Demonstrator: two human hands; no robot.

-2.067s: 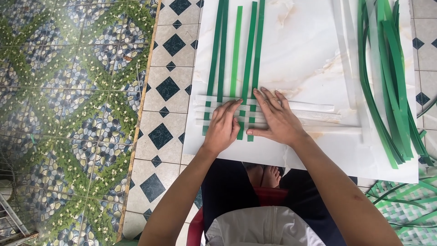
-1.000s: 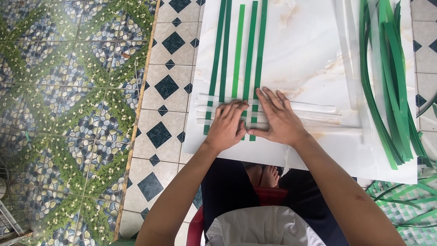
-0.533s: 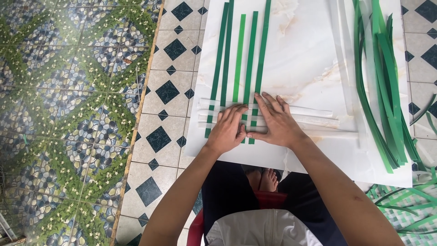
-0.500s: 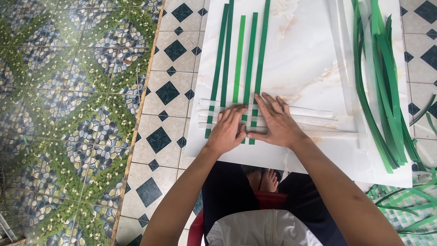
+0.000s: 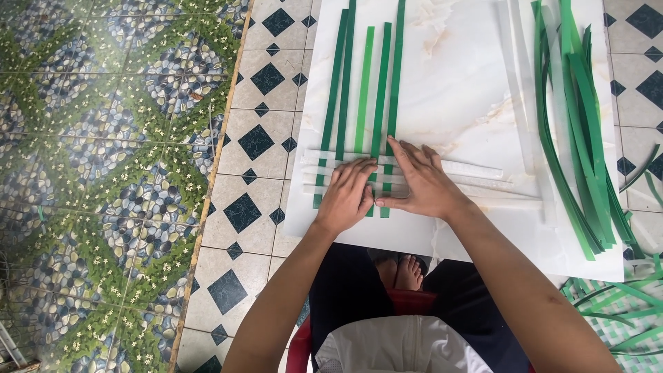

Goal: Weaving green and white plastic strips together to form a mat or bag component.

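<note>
Head view: the left hand [image 5: 347,197] and right hand [image 5: 420,185] lie flat with fingers spread, gripping nothing, pressing on a small weave at centre frame. There five green strips [image 5: 364,90] running toward the top edge cross white strips [image 5: 476,169] lying sideways on a pale marbled board [image 5: 463,76]. The hands touch at the weave's lower edge. Likely risk: the loose strips could slide out of their crossings if either palm lifts or drags. The board's near edge sits just below the hands; open board lies above and right, up to the loose green bundle [image 5: 580,138]. Patterned floor tiles [image 5: 103,138] fill the left.
</note>
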